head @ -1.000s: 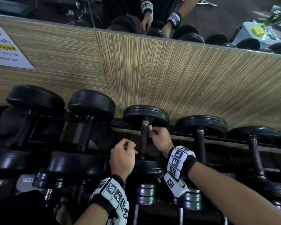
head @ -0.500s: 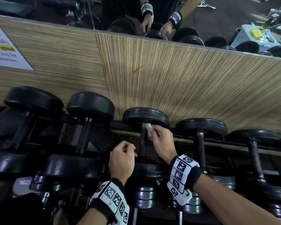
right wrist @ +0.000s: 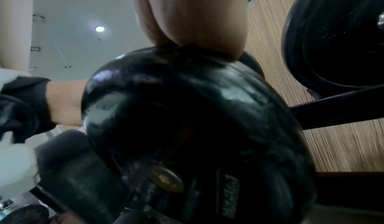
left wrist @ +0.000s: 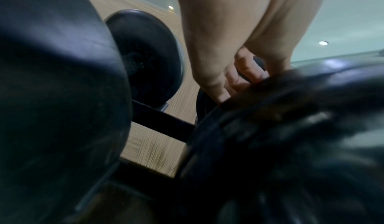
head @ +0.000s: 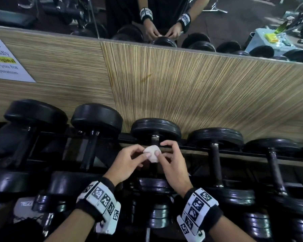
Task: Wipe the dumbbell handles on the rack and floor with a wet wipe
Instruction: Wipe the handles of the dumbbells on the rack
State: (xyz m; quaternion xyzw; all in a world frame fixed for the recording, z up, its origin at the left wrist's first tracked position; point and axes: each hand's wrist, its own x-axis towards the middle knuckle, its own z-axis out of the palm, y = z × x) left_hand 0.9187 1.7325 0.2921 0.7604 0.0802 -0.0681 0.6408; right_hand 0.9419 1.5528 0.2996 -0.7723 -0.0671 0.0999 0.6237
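A small crumpled white wet wipe (head: 152, 153) is held between both hands above the middle dumbbell (head: 155, 129) on the top rack. My left hand (head: 129, 158) pinches it from the left with thumb and fingertips. My right hand (head: 166, 154) pinches it from the right, index finger arched over it. The dumbbell's metal handle (head: 154, 139) shows only just below its far black head; my hands cover the remainder. The wrist views show only palm (left wrist: 228, 38), black plates (right wrist: 187, 129) and ceiling; the wipe is hidden there.
Black dumbbells line the rack (head: 234, 151) to both sides, with a lower row (head: 157, 215) beneath my wrists. A striped wood panel (head: 191, 88) and a mirror (head: 164, 18) stand behind. A white notice (head: 5, 62) is stuck at the far left.
My right hand has lifted the wipe off the dumbbell handle. My left hand has come up and across to take hold of it as well, so both hands now hold it.
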